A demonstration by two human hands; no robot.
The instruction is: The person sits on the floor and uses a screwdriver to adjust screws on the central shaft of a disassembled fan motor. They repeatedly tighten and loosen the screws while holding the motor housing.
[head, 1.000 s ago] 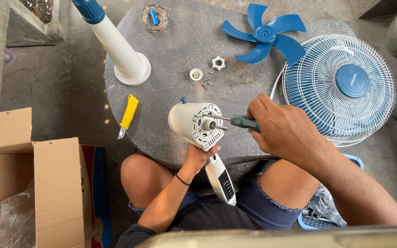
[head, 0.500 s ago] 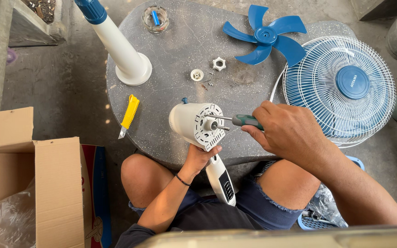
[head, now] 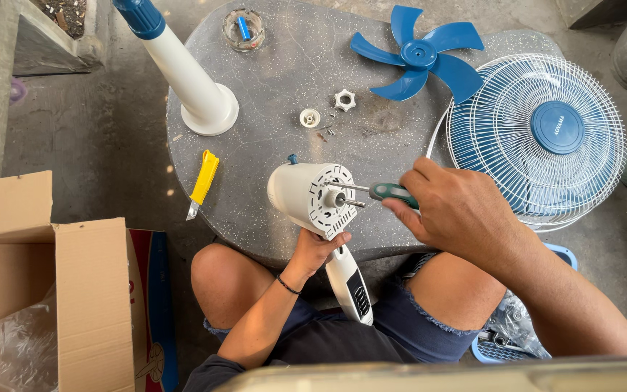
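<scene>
A white plastic fan motor housing (head: 306, 197), rounded and vented, sat at the near edge of a speckled stone table (head: 284, 80). The left hand (head: 318, 250) gripped it from below. The right hand (head: 459, 218) was closed around a green-handled screwdriver (head: 390, 192), its metal tip at the housing's face. A blue plastic fan blade (head: 419, 54) lay beyond, beside a round wire grille (head: 538, 138).

A single head-worn camera is looking almost straight down from above the seated person, taking in their knees, both forearms and a round stone table (head: 292, 65). It is sitting close: the right hand (head: 462, 218) is filling the middle right of the frame, with the left hand (head: 317, 250) just beside it toward the picture's left. No second view is sharing the scene.
</scene>
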